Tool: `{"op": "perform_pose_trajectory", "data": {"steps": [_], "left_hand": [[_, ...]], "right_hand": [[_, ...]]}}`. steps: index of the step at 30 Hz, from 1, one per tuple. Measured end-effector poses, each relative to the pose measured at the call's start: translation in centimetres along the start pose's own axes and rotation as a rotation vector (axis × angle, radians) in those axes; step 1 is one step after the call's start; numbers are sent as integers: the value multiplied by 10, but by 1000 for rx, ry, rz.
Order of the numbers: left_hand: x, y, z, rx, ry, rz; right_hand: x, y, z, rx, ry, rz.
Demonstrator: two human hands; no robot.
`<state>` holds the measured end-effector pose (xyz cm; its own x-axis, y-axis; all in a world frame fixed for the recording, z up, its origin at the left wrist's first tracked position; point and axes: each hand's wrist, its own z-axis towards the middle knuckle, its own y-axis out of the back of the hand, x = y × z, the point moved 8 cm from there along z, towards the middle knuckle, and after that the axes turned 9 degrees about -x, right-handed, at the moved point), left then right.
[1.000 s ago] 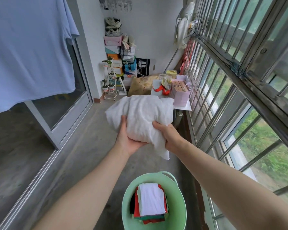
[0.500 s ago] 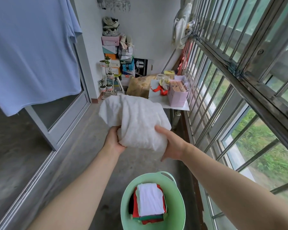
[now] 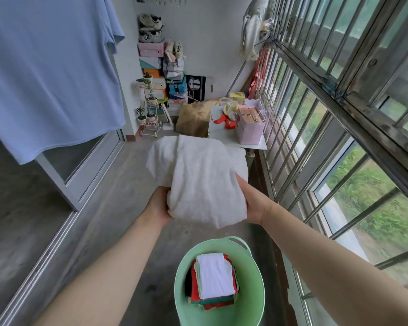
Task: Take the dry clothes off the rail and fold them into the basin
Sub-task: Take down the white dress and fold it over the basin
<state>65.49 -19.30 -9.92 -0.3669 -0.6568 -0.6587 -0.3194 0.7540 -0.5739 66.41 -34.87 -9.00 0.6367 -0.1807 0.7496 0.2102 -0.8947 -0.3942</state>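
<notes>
1. Between the two hands, out in front at arm's length, hangs one white cloth [image 3: 205, 182], folded into a thick bundle.
2. Left hand [image 3: 159, 205] grips the bundle's near left corner, fingers curled under and out of sight. Right hand [image 3: 252, 203] clamps the right edge, thumb on top and fingers beneath. Both are closed on the cloth, neither is free.
3. The bundle's long axis runs away from the person. One loose flap sticks out at the far left, so the fold looks nearly done but not yet tidy.
4. One green basin [image 3: 180, 274] stands on the floor, below the bundle and nearer the person. The coming move is, I judge, straight down and slightly back.
5. One stack [image 3: 213, 278] lies in the basin, white on top, with red, green and black edges below it. How many pieces it holds cannot be counted. Its long axis roughly matches the bundle's, so little turning seems needed.
6. Both hands sit about equally far above the basin, the right somewhat more over its handle side.
7. One blue shirt [image 3: 50, 74] hangs at the upper left, not yet taken. One pale garment [image 3: 251, 31] hangs by the window bars at the far right.
</notes>
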Motion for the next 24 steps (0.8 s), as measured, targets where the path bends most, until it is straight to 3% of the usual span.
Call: {"op": "perform_pose_trajectory", "data": {"steps": [4,9,18,24], "left_hand": [[28,18,9,-36,82,77],[48,26,18,-65,64,126],[70,15,30,-228,61,49],[102,1,42,-257,78,49]], "right_hand": [[-3,26,-2,-137,97,-107],[-15,60,4,-247,162,-130],[-28,119,23,-378,91,-90],[-38,157,46,-351,-6,-143]]}}
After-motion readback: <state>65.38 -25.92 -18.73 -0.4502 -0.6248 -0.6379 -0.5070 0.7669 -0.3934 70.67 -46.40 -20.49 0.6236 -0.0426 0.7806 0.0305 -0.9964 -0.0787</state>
